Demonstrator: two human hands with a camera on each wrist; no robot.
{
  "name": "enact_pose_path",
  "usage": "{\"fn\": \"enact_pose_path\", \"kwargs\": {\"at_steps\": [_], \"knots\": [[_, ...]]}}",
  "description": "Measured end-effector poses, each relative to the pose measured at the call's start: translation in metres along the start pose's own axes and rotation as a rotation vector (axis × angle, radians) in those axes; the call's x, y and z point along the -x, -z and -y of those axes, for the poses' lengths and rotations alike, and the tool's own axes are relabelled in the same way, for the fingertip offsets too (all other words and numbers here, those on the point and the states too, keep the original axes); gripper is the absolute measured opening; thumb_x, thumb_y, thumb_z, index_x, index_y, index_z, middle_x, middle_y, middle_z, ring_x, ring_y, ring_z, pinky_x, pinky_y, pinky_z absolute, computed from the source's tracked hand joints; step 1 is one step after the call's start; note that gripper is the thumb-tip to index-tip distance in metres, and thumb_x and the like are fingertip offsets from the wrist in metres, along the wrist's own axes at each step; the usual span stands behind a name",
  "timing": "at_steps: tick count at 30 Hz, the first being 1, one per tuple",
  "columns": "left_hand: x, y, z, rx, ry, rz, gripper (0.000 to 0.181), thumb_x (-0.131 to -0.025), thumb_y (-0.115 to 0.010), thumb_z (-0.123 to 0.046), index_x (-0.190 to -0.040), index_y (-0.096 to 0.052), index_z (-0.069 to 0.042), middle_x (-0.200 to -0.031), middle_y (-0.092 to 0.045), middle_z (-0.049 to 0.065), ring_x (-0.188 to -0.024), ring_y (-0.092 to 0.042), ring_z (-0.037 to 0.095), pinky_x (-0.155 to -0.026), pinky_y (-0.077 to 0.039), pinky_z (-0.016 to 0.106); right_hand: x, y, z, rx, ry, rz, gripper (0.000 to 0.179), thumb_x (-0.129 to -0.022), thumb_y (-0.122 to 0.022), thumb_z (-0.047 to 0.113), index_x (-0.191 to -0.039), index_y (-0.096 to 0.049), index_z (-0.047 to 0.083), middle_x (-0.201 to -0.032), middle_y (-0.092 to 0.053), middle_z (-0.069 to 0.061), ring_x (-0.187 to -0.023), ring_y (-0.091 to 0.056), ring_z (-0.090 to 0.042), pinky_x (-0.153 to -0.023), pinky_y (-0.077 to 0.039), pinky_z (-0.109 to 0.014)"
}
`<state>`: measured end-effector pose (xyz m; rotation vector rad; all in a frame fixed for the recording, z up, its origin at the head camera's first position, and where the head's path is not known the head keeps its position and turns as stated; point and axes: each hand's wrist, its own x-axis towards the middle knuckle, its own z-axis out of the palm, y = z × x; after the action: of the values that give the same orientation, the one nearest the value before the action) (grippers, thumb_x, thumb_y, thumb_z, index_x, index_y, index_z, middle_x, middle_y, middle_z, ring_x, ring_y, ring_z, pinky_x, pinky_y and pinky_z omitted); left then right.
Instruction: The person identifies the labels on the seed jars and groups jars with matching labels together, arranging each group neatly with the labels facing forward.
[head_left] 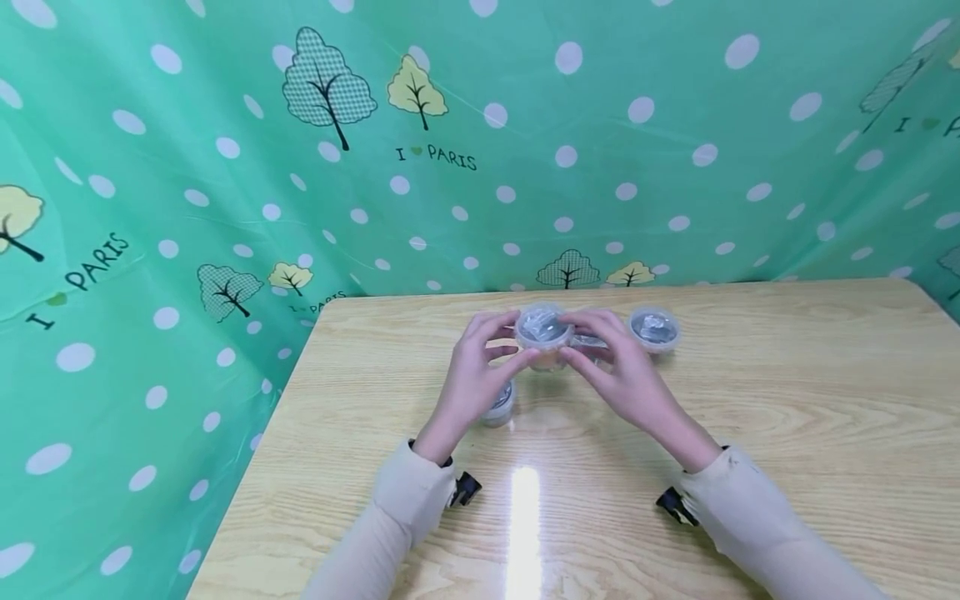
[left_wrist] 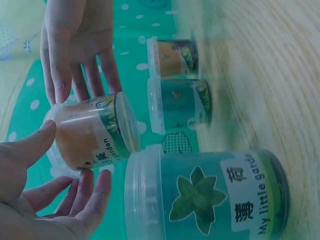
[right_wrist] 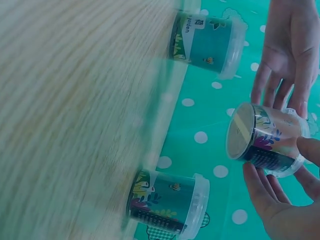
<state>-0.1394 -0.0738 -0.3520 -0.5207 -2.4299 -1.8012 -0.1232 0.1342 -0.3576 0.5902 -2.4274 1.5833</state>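
Both hands hold a small plastic cup (head_left: 543, 327) with an orange printed label, raised above the table. My left hand (head_left: 480, 367) pinches its clear rim from the left, thumb at the front and fingers behind. My right hand (head_left: 618, 367) grips the rim from the right in the same way. In the left wrist view the cup (left_wrist: 92, 132) is tilted, its label reading "garden", and the underside shows in the right wrist view. A teal cup (left_wrist: 205, 200) with a mint-leaf picture stands near my left wrist, partly hidden by that hand in the head view.
Another cup (head_left: 655, 327) stands beyond my right hand, and one more lies half hidden behind those fingers. In the left wrist view these are an orange cup (left_wrist: 172, 59) and a teal cup (left_wrist: 180, 105). A green dotted curtain (head_left: 525, 167) hangs behind the wooden table (head_left: 787, 400).
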Motion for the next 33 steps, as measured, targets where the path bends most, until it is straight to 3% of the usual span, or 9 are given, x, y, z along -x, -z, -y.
{"fn": "enact_pose_path", "kwargs": {"at_steps": [10,18,28,33], "knots": [[0.011,-0.004,-0.005,0.04,-0.004,0.0,0.052,-0.088,-0.075,-0.013,-0.136,-0.057,-0.002,-0.126,-0.053,0.011,-0.116,-0.058,0.025,-0.094,-0.057,0.029,0.011,0.005,0.004,-0.026,-0.021,0.012,0.042,-0.095,-0.066,0.009,-0.136,-0.057,0.008,-0.128,-0.054,-0.009,-0.117,-0.059,-0.025,-0.095,-0.056,-0.025],[0.015,-0.008,-0.009,0.073,0.019,-0.01,0.051,-0.089,-0.075,-0.015,-0.135,-0.058,-0.004,-0.126,-0.054,0.009,-0.117,-0.058,0.022,-0.094,-0.057,0.027,0.017,0.007,0.007,-0.092,-0.086,-0.004,0.053,-0.095,-0.065,0.007,-0.143,-0.044,0.0,-0.138,-0.049,-0.016,-0.122,-0.055,-0.031,-0.095,-0.052,-0.015],[0.022,-0.013,-0.012,0.096,0.052,-0.007,0.052,-0.087,-0.076,-0.015,-0.135,-0.058,-0.005,-0.127,-0.053,0.009,-0.118,-0.057,0.022,-0.095,-0.057,0.032,0.024,0.005,0.007,-0.155,-0.129,-0.011,0.046,-0.096,-0.064,0.007,-0.139,-0.05,0.0,-0.134,-0.05,-0.016,-0.121,-0.055,-0.029,-0.096,-0.052,-0.017],[0.026,-0.014,-0.013,0.091,0.065,-0.003,0.051,-0.088,-0.076,-0.017,-0.135,-0.058,-0.006,-0.128,-0.053,0.009,-0.119,-0.057,0.023,-0.095,-0.057,0.028,0.029,0.004,0.005,-0.176,-0.125,-0.007,0.045,-0.097,-0.062,0.007,-0.14,-0.048,-0.002,-0.137,-0.051,-0.017,-0.124,-0.053,-0.03,-0.097,-0.051,-0.016]]}}
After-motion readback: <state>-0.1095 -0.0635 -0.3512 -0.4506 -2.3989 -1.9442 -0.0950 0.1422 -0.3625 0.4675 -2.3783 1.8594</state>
